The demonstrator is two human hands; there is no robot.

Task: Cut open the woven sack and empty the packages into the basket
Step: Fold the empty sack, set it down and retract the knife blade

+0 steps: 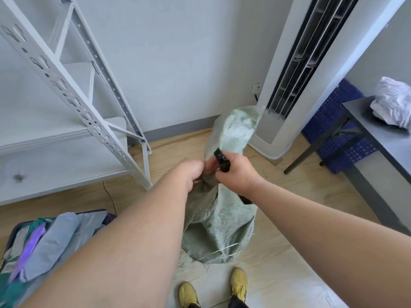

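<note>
Head view, looking down at both forearms. The woven sack (219,221), pale green w/ frayed threads at its lower edge, stands upright on the wood-look floor (278,258) just ahead of the person's 2 yellow shoes (238,282). Its neck is gathered at centre frame; above the gather a loose flap of sack fabric rises toward the wall. The left hand (193,172) is curled in a fist round the bunched neck, fingers pressed together on the fabric. The right hand (236,174) is closed round a black-handled tool (222,161), prob. a cutter; the handle's top end juts above the fist & lies against the flap, blade not discernible. A dark strip shows below the right wrist, touching the sack; cannot tell what it is. The 2 hands sit just beside each other, nearly touching at the neck.

Lower left: the basket (107,215), dark-walled, mostly hidden by the left forearm, holds grey, purple & teal packages (47,238) piled to the rim. It sits near the sack, to its left.

Surroundings: white slotted metal shelving (66,90) at left; a tall white floor-standing air-con unit (295,70) behind the sack, at right of centre; a grey table (382,138) at far right w/ a crumpled white plastic bag (393,103) on top; a blue perforated crate (338,121) under & behind the table.
</note>
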